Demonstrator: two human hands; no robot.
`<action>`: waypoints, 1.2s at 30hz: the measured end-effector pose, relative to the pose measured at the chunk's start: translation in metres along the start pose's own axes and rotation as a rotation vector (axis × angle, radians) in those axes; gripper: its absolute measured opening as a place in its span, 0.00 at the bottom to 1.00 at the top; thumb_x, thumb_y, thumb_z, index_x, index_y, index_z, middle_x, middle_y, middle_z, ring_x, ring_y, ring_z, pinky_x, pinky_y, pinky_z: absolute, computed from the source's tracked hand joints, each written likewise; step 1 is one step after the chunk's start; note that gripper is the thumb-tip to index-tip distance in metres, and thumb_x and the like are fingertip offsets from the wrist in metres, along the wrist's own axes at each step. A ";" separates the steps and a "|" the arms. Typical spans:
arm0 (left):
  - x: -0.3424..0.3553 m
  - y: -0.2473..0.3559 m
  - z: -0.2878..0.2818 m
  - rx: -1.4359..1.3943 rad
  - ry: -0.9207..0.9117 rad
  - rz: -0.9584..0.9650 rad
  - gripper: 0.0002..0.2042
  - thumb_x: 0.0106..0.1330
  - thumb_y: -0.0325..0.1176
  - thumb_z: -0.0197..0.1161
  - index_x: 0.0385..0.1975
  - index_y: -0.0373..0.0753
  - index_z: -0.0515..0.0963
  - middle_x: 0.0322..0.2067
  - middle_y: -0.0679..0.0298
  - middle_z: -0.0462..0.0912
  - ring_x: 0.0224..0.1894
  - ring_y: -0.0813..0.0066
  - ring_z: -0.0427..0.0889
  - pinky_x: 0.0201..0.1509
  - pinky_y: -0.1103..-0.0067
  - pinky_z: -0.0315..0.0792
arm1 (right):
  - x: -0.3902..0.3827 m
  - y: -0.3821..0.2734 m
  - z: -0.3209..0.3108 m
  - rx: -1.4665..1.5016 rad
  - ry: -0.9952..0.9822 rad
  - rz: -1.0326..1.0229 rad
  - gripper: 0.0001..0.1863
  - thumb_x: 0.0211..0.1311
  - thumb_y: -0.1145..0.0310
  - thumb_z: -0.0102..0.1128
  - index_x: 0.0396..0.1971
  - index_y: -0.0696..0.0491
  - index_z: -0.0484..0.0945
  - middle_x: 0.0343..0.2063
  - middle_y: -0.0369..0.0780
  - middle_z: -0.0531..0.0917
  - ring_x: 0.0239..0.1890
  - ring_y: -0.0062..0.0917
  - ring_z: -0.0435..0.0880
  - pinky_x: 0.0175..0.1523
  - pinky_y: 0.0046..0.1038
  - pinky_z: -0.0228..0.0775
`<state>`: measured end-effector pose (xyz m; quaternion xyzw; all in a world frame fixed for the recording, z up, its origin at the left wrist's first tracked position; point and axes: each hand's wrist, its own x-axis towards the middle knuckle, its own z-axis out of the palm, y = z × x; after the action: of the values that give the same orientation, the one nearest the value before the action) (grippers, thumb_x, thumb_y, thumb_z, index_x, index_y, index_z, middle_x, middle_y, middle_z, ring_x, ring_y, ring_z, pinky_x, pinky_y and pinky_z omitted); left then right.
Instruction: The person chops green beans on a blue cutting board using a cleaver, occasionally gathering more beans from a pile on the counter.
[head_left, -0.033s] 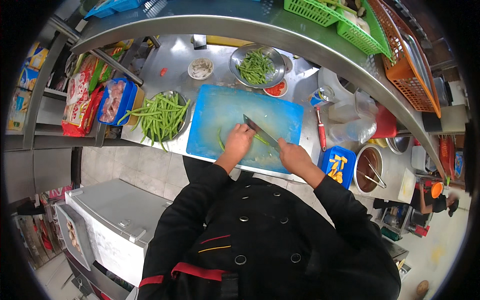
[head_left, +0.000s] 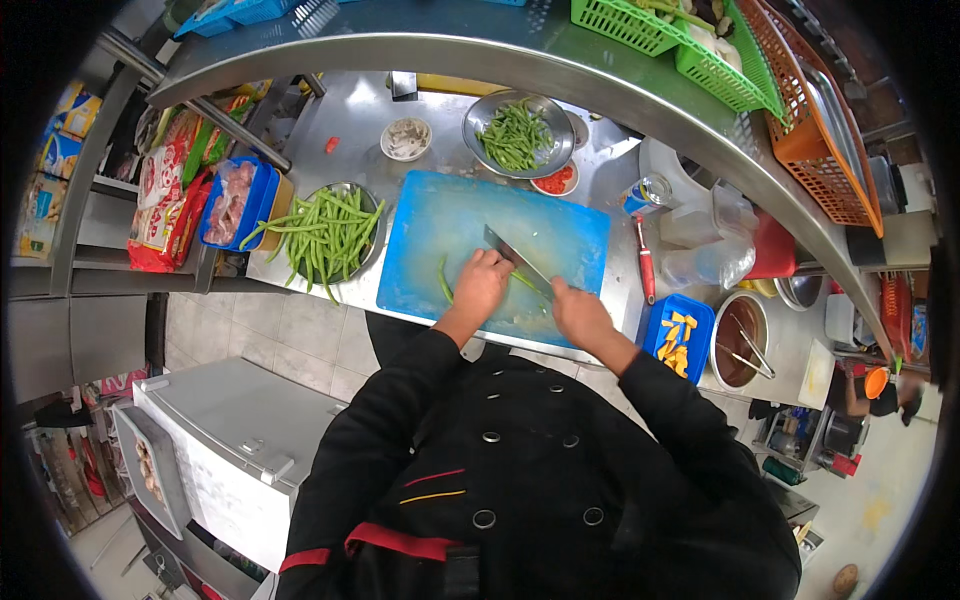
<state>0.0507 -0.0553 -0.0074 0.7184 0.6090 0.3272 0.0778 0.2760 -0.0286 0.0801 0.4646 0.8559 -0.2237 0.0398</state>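
We see the right hand (head_left: pixel 583 318) gripping a knife (head_left: pixel 516 256) by its handle, the blade slanting across the blue cutting board (head_left: pixel 425 212) on the counter (head_left: pixel 350 115). The left hand (head_left: pixel 480 286), fingers bent, rests near the blade; we cannot tell whether it pinches anything. Green beans (head_left: pixel 443 277) lie on the board beside it; more fill a bowl (head_left: pixel 378 238) leftward.

Long steel-bladed knife (head_left: pixel 518 262): 1. Blue rectangular cutting board (head_left: pixel 540 225): 1. Round metal bowls (head_left: pixel 559 145) holding green beans (head_left: pixel 340 235): 2. Small pale round bowls (head_left: pixel 408 157): 2. Blue rectangular solid-walled plastic tubs (head_left: pixel 655 320) in clear view: 2. Red-handled tool (head_left: pixel 646 275): 1. Blue-labelled metal can (head_left: pixel 634 200): 1. Brown-filled round metal pot (head_left: pixel 716 352): 1. Green plastic baskets (head_left: pixel 728 90) overhead: 2.
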 end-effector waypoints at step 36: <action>-0.007 -0.012 -0.015 0.038 -0.026 -0.132 0.04 0.61 0.29 0.68 0.34 0.43 0.86 0.33 0.60 0.80 0.42 0.54 0.80 0.47 0.63 0.77 | 0.027 -0.027 -0.019 0.036 -0.084 -0.040 0.15 0.71 0.67 0.55 0.50 0.57 0.66 0.29 0.56 0.85 0.34 0.58 0.86 0.42 0.55 0.78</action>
<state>0.0324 -0.0631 -0.0045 0.6821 0.6602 0.3002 0.0936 0.2412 -0.0120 0.0993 0.4383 0.8584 -0.2591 0.0629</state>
